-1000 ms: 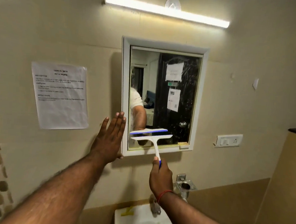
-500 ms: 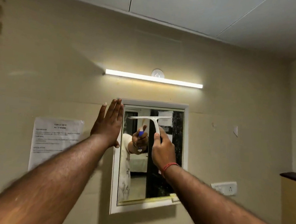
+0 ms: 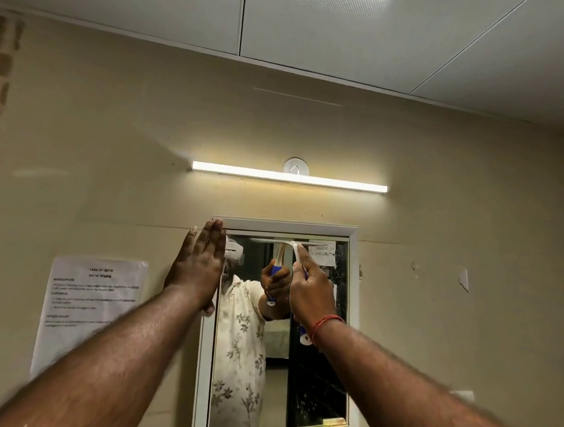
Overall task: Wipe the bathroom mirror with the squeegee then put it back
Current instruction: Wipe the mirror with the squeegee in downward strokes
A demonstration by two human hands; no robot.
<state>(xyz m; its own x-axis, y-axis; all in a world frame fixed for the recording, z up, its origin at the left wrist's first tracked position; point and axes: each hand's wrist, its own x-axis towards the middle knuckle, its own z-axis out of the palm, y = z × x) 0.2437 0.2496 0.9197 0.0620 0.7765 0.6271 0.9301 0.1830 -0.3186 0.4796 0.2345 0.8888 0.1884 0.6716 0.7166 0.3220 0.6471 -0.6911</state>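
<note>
Head view: right hand (image 3: 312, 291) grips squeegee (image 3: 288, 243) against mirror (image 3: 317, 364) top.

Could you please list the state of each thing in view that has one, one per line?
squeegee: gripped, blade at the glass's top edge
mirror: specks on the right part of the glass
right hand: closed on the squeegee handle
left hand: open, flat against the wall and mirror frame
light bar: on
paper notice: stuck to the wall
</note>
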